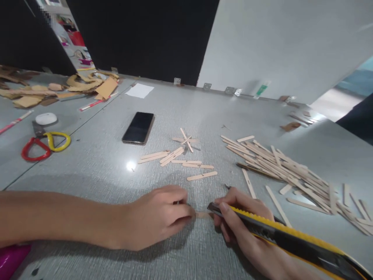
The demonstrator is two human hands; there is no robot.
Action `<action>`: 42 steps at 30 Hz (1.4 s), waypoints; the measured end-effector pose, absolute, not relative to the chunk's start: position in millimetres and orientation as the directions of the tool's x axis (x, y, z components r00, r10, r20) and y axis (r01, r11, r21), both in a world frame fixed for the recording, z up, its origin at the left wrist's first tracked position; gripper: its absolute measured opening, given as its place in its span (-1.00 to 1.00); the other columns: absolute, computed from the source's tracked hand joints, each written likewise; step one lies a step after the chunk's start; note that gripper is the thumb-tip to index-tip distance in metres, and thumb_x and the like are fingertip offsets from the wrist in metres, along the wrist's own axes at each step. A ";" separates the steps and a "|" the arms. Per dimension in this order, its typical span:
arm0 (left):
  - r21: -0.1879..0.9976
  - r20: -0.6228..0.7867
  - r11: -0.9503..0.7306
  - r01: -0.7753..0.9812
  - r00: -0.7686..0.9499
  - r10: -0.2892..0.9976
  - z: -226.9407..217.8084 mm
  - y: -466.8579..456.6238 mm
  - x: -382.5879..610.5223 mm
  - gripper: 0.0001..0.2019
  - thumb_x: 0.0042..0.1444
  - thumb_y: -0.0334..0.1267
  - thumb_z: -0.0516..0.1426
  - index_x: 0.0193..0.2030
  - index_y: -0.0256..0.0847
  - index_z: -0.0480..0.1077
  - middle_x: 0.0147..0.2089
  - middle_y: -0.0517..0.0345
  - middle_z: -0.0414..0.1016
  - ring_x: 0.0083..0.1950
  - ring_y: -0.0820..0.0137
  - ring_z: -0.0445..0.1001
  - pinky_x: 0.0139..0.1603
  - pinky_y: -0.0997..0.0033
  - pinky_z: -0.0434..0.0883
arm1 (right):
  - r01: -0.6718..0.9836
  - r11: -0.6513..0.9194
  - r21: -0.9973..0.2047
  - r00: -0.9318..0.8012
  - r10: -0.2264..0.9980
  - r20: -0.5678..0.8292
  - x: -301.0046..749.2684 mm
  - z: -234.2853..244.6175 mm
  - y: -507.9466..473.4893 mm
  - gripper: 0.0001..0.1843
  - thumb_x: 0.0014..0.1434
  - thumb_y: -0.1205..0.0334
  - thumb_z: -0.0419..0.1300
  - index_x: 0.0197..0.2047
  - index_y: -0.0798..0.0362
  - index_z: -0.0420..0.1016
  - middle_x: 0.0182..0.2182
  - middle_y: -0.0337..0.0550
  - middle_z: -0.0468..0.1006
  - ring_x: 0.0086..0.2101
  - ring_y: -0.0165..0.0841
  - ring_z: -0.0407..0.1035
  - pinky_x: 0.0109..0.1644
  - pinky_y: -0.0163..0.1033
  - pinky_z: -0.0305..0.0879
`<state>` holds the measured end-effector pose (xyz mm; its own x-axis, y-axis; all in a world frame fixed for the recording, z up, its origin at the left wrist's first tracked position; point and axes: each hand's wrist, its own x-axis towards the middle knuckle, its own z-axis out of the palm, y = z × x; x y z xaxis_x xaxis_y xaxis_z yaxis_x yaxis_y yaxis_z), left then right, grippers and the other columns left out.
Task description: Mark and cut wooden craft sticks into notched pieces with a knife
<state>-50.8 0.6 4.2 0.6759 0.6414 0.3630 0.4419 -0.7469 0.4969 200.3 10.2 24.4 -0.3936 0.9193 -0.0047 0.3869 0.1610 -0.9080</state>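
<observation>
My left hand (163, 217) is low in the middle, its fingers curled and pressed together on one end of a wooden craft stick (202, 214) at the tabletop. My right hand (247, 225) grips a yellow and black utility knife (279, 237), its nose pointing left near the stick's other end. A dark pointed tip and a dark shaft also show beside that hand, perhaps a pen; most of it is hidden. Beyond the hands lie several notched sticks (201, 176), and further back a small star of crossed sticks (186, 140).
A heap of craft sticks (279, 167) spreads on the right. A phone (138, 127), scissors with red and yellow handles (36, 149), a white case (46, 118) and white paper (140, 90) lie left. Cardboard scraps (84, 83) and metal brackets (207, 86) line the back panel.
</observation>
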 end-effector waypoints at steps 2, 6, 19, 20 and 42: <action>0.608 0.333 -0.690 0.393 0.662 0.671 4.8 1.0 -49.8 -0.82 0.43 -0.35 0.14 0.06 -0.27 0.54 -0.25 0.13 0.48 -0.24 0.37 0.47 -0.16 0.40 0.47 | 0.390 0.206 -0.897 -0.423 0.906 0.024 200.5 23.5 9.2 -0.62 0.49 -0.03 0.13 -0.33 -0.01 0.42 -0.61 -0.32 0.48 -0.65 -0.50 0.31 -0.56 -0.40 0.24; 0.664 0.367 -0.657 0.358 0.609 0.703 10.9 11.6 -51.9 -0.77 0.40 -0.42 0.08 0.07 -0.25 0.53 -0.31 0.15 0.56 -0.26 0.37 0.49 -0.08 0.35 0.48 | 0.378 0.139 -0.915 -0.398 0.917 -0.026 198.4 25.4 6.5 -0.68 0.49 -0.06 0.12 -0.22 -0.03 0.43 -0.54 -0.30 0.54 -0.62 -0.50 0.32 -0.55 -0.40 0.25; 0.517 0.235 -0.757 0.399 0.784 0.574 7.0 36.8 -55.7 -0.36 0.21 0.22 0.28 0.31 -0.07 0.46 0.46 -0.03 0.35 0.49 -0.08 0.23 0.52 -0.21 0.01 | 0.462 0.359 -0.811 -0.540 0.839 0.064 201.6 26.7 13.4 -0.72 0.44 0.11 0.17 -0.34 -0.03 0.42 -0.62 -0.33 0.47 -0.65 -0.47 0.33 -0.58 -0.38 0.25; 0.528 0.228 -0.756 0.386 0.793 0.564 7.3 36.6 -55.6 -0.35 0.22 0.21 0.28 0.34 -0.07 0.44 0.48 0.00 0.34 0.51 -0.07 0.20 0.54 -0.22 -0.04 | 0.483 0.409 -0.774 -0.554 0.827 0.091 200.9 27.8 13.8 -0.73 0.42 0.14 0.18 -0.36 -0.03 0.42 -0.64 -0.35 0.45 -0.66 -0.47 0.31 -0.59 -0.38 0.23; 0.577 0.164 -0.751 0.322 0.855 0.492 13.5 36.6 -57.1 -0.36 0.32 0.05 0.22 0.45 -0.17 0.34 0.55 0.04 0.20 0.63 0.03 -0.05 0.63 -0.13 -0.27 | 0.509 0.498 -0.702 -0.591 0.795 0.137 197.1 22.4 11.9 -0.79 0.41 0.20 0.16 -0.32 -0.07 0.41 -0.62 -0.42 0.41 -0.64 -0.46 0.30 -0.56 -0.37 0.22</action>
